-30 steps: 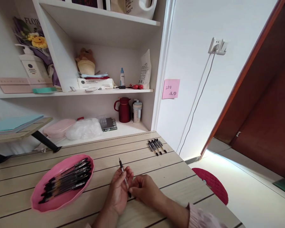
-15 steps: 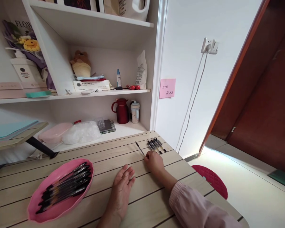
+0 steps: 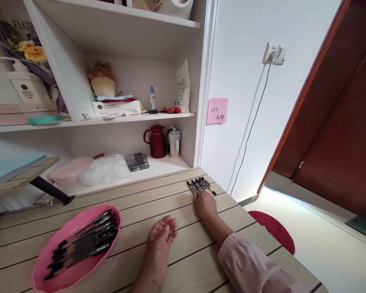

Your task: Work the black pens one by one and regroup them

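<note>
Pens [image 3: 201, 185]: small row near table's [image 3: 158, 199] far edge.
R hand [image 3: 206, 204]: my fingertips at row's near end; can't tell if pinching.
L hand [image 3: 160, 236]: lies on table, fingers loose & spread, empty.

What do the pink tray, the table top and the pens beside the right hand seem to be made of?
Pink tray: probably plastic, smooth with a slight sheen, one even colour and a thin moulded rim. Table top: wood or wood-look laminate, matt, with pale grain in planks and dark grooves. Pens at the right hand: likely plastic barrels, dark; too small to be sure.
</note>
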Action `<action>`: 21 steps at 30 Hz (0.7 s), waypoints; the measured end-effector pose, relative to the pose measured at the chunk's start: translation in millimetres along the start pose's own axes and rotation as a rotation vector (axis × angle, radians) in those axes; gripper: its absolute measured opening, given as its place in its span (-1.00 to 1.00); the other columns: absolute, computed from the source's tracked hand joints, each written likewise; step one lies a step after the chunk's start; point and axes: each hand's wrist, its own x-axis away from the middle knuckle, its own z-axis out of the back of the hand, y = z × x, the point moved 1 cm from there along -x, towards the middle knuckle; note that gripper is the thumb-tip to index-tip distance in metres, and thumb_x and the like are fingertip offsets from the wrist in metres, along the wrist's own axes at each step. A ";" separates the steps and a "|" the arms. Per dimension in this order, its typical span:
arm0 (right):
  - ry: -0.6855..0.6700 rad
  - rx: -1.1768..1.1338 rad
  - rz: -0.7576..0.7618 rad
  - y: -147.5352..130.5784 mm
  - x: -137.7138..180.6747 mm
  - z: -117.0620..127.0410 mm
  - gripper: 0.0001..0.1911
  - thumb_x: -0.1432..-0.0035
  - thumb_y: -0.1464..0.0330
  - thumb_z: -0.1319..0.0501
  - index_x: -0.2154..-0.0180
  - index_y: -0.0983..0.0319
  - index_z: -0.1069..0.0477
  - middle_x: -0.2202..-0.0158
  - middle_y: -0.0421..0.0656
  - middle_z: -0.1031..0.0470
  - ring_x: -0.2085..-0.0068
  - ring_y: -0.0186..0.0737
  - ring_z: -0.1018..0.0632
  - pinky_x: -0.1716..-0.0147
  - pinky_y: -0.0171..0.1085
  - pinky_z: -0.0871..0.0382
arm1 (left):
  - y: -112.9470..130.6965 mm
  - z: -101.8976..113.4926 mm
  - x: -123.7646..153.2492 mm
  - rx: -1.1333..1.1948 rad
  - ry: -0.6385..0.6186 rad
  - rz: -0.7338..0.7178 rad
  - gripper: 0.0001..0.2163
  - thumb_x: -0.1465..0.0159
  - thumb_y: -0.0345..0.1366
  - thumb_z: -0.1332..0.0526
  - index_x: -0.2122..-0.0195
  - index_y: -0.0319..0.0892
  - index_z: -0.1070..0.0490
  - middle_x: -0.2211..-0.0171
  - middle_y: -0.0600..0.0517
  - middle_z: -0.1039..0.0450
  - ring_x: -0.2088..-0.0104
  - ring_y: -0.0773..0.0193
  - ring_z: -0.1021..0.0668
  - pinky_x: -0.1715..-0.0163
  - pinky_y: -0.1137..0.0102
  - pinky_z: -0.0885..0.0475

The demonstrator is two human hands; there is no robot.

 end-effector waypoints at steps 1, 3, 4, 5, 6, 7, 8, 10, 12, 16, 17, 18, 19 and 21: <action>-0.001 -0.002 -0.005 1.0 0.0 0.1 -0.77 -0.11 0.32 -0.01 0.24 0.22 -0.38 0.22 -0.02 -0.45 0.18 -0.14 -0.44 0.28 -0.25 -0.20 | 0.0 -0.1 0.1 -0.002 0.001 0.002 -0.74 -0.04 -0.34 -0.27 0.21 -0.21 -0.41 0.22 -0.09 -0.46 0.18 0.23 -0.48 0.12 0.33 -0.30; 0.000 -0.004 -0.016 2.9 0.3 0.6 -0.77 -0.11 0.32 -0.02 0.22 0.22 -0.36 0.21 -0.02 -0.45 0.18 -0.14 -0.44 0.27 -0.24 -0.20 | 0.1 -0.4 0.4 -0.006 0.001 0.001 -0.74 -0.03 -0.34 -0.28 0.22 -0.20 -0.42 0.22 -0.08 -0.46 0.18 0.23 -0.48 0.12 0.33 -0.30; -0.001 -0.006 -0.020 3.6 0.6 0.9 -0.77 -0.11 0.32 -0.02 0.22 0.22 -0.35 0.21 -0.03 -0.45 0.18 -0.14 -0.44 0.27 -0.24 -0.20 | 0.2 -0.5 0.4 -0.010 0.000 -0.001 -0.75 -0.03 -0.34 -0.28 0.22 -0.20 -0.42 0.22 -0.08 -0.46 0.18 0.23 -0.48 0.12 0.33 -0.30; -0.002 -0.009 -0.023 4.0 0.8 1.3 -0.77 -0.11 0.31 -0.01 0.21 0.22 -0.35 0.21 -0.03 -0.44 0.18 -0.15 -0.44 0.27 -0.24 -0.20 | 0.2 -0.6 0.4 -0.013 0.000 -0.002 -0.75 -0.03 -0.34 -0.28 0.22 -0.20 -0.42 0.22 -0.08 -0.46 0.18 0.23 -0.48 0.12 0.33 -0.30; -0.003 -0.012 -0.024 4.2 1.1 1.7 -0.76 -0.12 0.31 -0.01 0.21 0.22 -0.34 0.21 -0.03 -0.44 0.18 -0.15 -0.43 0.27 -0.24 -0.20 | 0.3 -0.7 0.3 -0.017 0.001 -0.002 -0.75 -0.03 -0.34 -0.28 0.23 -0.20 -0.42 0.22 -0.07 -0.46 0.18 0.23 -0.48 0.12 0.33 -0.30; -0.004 -0.015 -0.025 4.2 1.4 2.1 -0.76 -0.12 0.31 0.00 0.22 0.22 -0.34 0.21 -0.03 -0.44 0.18 -0.15 -0.43 0.27 -0.24 -0.20 | 0.4 -0.9 0.3 -0.019 0.001 -0.001 -0.75 -0.03 -0.35 -0.28 0.23 -0.20 -0.42 0.22 -0.07 -0.46 0.18 0.23 -0.48 0.12 0.33 -0.30; -0.003 -0.017 -0.026 4.1 1.7 2.5 -0.76 -0.12 0.31 0.00 0.22 0.22 -0.34 0.21 -0.03 -0.44 0.18 -0.15 -0.44 0.27 -0.24 -0.20 | 0.5 -1.1 0.3 -0.021 0.002 0.001 -0.75 -0.02 -0.34 -0.29 0.23 -0.20 -0.42 0.23 -0.07 -0.47 0.18 0.23 -0.48 0.12 0.33 -0.30; 0.007 -0.023 -0.024 3.5 2.4 3.2 -0.76 -0.12 0.31 0.00 0.22 0.23 -0.34 0.21 -0.03 -0.43 0.18 -0.15 -0.44 0.28 -0.24 -0.20 | 0.7 -1.7 0.5 -0.021 0.007 0.005 -0.73 0.00 -0.34 -0.30 0.24 -0.21 -0.43 0.24 -0.08 -0.47 0.20 0.23 -0.49 0.13 0.34 -0.30; 0.016 -0.035 -0.015 2.9 3.3 3.5 -0.77 -0.11 0.31 -0.01 0.23 0.23 -0.34 0.21 -0.02 -0.43 0.19 -0.14 -0.44 0.28 -0.23 -0.20 | 0.9 -2.4 0.9 -0.020 0.014 0.009 -0.72 0.02 -0.34 -0.31 0.24 -0.21 -0.43 0.25 -0.08 -0.48 0.21 0.23 -0.49 0.14 0.33 -0.30; 0.021 -0.055 -0.005 3.2 4.3 4.2 -0.78 -0.10 0.31 -0.02 0.23 0.23 -0.34 0.23 -0.02 -0.43 0.20 -0.13 -0.44 0.29 -0.23 -0.20 | 2.0 -3.2 1.5 -0.018 0.025 0.022 -0.71 0.04 -0.34 -0.32 0.25 -0.22 -0.43 0.26 -0.09 -0.49 0.23 0.22 -0.50 0.15 0.32 -0.30; 0.023 -0.056 -0.005 3.5 4.4 4.9 -0.78 -0.10 0.31 -0.03 0.24 0.23 -0.34 0.23 -0.02 -0.43 0.20 -0.13 -0.44 0.29 -0.23 -0.20 | 2.5 -3.1 1.6 -0.019 0.026 0.021 -0.71 0.04 -0.34 -0.33 0.25 -0.22 -0.43 0.27 -0.10 -0.49 0.23 0.21 -0.50 0.15 0.31 -0.31; 0.025 -0.057 -0.003 3.5 4.6 6.0 -0.78 -0.10 0.31 -0.03 0.24 0.24 -0.34 0.23 -0.01 -0.43 0.19 -0.13 -0.44 0.29 -0.23 -0.20 | 3.0 -3.0 1.6 -0.020 0.026 0.018 -0.71 0.05 -0.34 -0.33 0.25 -0.22 -0.43 0.27 -0.10 -0.49 0.23 0.20 -0.50 0.15 0.30 -0.31; 0.030 -0.057 -0.001 3.1 5.1 7.7 -0.78 -0.10 0.31 -0.03 0.23 0.24 -0.33 0.23 -0.01 -0.43 0.19 -0.13 -0.44 0.29 -0.23 -0.20 | 3.5 -2.7 1.6 -0.020 0.024 0.013 -0.70 0.05 -0.34 -0.33 0.26 -0.23 -0.43 0.27 -0.11 -0.49 0.23 0.20 -0.50 0.16 0.29 -0.31; 0.046 -0.052 0.010 -0.1 7.8 12.6 -0.78 -0.10 0.33 -0.03 0.22 0.25 -0.32 0.21 0.00 -0.42 0.18 -0.13 -0.44 0.29 -0.24 -0.20 | 3.7 -2.4 1.8 -0.023 0.021 0.001 -0.70 0.06 -0.34 -0.33 0.25 -0.24 -0.43 0.27 -0.12 -0.48 0.24 0.18 -0.50 0.17 0.28 -0.32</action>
